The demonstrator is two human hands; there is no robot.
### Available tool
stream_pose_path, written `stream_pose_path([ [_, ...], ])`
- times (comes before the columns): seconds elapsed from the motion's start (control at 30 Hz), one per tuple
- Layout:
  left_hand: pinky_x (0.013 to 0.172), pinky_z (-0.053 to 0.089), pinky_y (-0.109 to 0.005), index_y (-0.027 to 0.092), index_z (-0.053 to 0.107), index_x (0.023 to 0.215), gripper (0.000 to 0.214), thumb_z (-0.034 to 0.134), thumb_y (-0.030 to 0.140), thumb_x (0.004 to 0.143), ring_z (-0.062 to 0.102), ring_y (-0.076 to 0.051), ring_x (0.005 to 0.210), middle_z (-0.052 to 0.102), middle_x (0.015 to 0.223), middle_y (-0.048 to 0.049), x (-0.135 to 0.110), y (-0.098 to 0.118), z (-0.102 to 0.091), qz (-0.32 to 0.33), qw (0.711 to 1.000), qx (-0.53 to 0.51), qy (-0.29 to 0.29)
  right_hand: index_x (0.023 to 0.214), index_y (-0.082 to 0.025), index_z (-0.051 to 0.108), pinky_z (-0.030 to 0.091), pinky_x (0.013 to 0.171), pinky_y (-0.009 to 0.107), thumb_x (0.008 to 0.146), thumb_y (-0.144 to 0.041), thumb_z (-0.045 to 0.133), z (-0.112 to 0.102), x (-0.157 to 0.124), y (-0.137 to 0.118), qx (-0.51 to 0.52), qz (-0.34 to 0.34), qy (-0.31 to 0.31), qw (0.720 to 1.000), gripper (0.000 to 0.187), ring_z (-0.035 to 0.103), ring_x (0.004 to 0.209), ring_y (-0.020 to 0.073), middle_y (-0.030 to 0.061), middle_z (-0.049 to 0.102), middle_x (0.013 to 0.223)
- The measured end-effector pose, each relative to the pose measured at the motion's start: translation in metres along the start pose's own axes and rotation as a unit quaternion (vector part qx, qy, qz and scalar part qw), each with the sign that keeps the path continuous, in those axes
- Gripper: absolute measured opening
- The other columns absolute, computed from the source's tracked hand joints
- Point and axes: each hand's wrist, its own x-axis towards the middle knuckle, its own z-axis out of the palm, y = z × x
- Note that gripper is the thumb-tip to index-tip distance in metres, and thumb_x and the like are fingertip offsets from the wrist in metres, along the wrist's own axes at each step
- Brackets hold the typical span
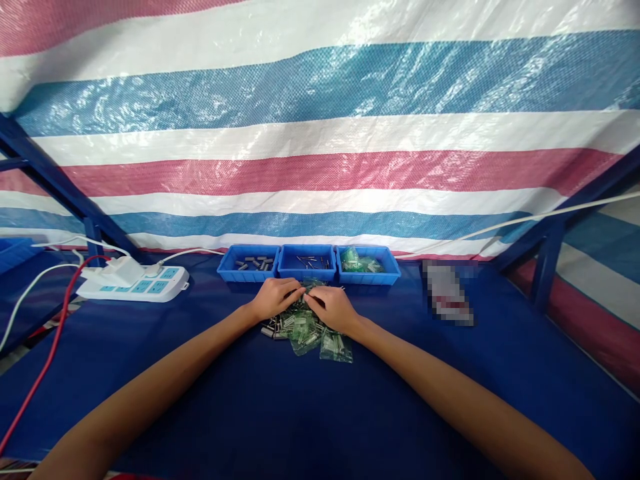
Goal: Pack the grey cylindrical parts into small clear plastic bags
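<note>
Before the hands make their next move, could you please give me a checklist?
1. Left hand and right hand at the pile of green bags: ok, close together.
2. Grip on anything: cannot tell, hidden from view.
3. Left bin, middle bin and right bin upright: ok, in a row.
4. Metal pieces all contained: not ok, some lie on the table.
5. Power strip apart from the pile: ok.

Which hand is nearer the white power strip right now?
Left. The left hand is at the pile of bags and metal parts, to the right of the power strip; the right hand is at the same pile, farther right.
</note>
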Motion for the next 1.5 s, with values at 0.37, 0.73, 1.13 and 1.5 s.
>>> stream_pose_path([
  [0.37, 0.058, 0.034, -0.022, 0.014, 0.057, 0.078, 0.030, 0.038, 0.029, 0.096, 0.052, -0.011, 0.061, 0.056, 0.068, -0.0016, 0.0002, 0.0001, -0.0006, 0.000, 1.000, -0.003, -0.006, 0.065, -0.016, 0.050, 0.027, 0.057, 0.023, 0.092, -0.023, 0.042, -0.0004, 0.0003, -0.0004, -0.002, -0.003, 0.000, 1.000, 0.029, 0.047, 0.057, 0.0112, 0.0000, 0.052, 0.060],
  [0.73, 0.056, 0.034, -0.022, 0.014, 0.058, 0.077, 0.034, 0.035, 0.032, 0.096, 0.052, -0.011, 0.060, 0.056, 0.067, -0.0019, 0.0005, 0.0008, -0.0017, 0.000, 1.000, 0.005, -0.003, 0.065, -0.017, 0.051, 0.029, 0.057, 0.023, 0.093, -0.024, 0.042, -0.0011, 0.0003, -0.0005, 0.002, -0.002, -0.003, 1.000, 0.030, 0.048, 0.058, 0.0119, 0.0003, 0.052, 0.060],
  [1.13, 0.057, 0.034, -0.022, 0.014, 0.058, 0.076, 0.034, 0.036, 0.031, 0.096, 0.052, -0.011, 0.060, 0.056, 0.067, -0.0018, 0.0005, 0.0004, -0.0009, 0.000, 1.000, 0.001, -0.004, 0.065, -0.017, 0.050, 0.029, 0.057, 0.023, 0.093, -0.025, 0.042, -0.0012, 0.0003, -0.0008, -0.002, 0.001, -0.006, 1.000, 0.030, 0.047, 0.056, 0.0116, 0.0005, 0.052, 0.060],
  [1.5, 0.057, 0.035, -0.022, 0.015, 0.058, 0.076, 0.036, 0.035, 0.032, 0.096, 0.052, -0.011, 0.060, 0.056, 0.067, -0.0018, 0.0011, 0.0020, -0.0017, -0.002, 1.000, 0.002, -0.004, 0.065, -0.017, 0.051, 0.029, 0.058, 0.023, 0.092, -0.024, 0.043, -0.0006, 0.0003, -0.0005, -0.006, -0.001, -0.001, 1.000, 0.029, 0.048, 0.058, 0.0122, 0.0007, 0.053, 0.061],
])
